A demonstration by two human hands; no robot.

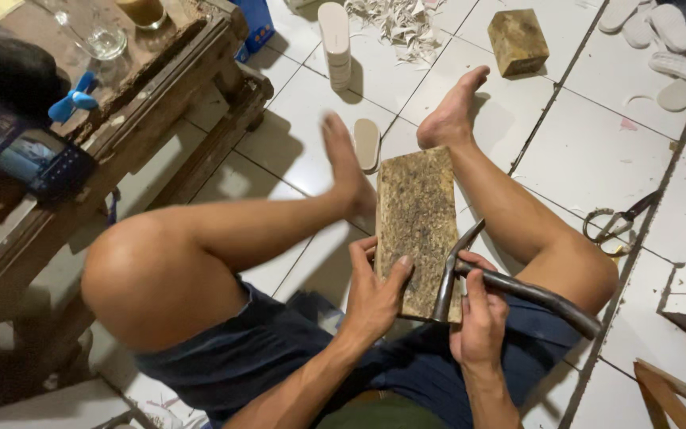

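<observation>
head view looks down on a person sitting on a white tiled floor (pixel 597 143) with bare legs spread. between the legs lies a worn wooden block (pixel 416 230), long and upright in the picture, near the centre. the left hand (pixel 373 295) grips the block's lower left edge, its fingers (pixel 401 274) wrapped over the top face and closed on the wood. just at 3 o'clock of it, the right hand (pixel 479 318) is closed round the dark metal handle of a hammer (pixel 510 286); the handle runs out toward 4 o'clock, and the narrow head rests against the block's lower right edge. at 3 o'clock of the block, well apart, scissors (pixel 614 222) lie on the floor. a stack of pale sole cut-outs (pixel 335 44) stands at 11 o'clock, a smaller wooden cube (pixel 518 40) at 1 o'clock, and more pale soles (pixel 676 48) farther toward 2 o'clock. at 10 o'clock a low wooden tabletop (pixel 176 56) carries a glass (pixel 93 32).
</observation>
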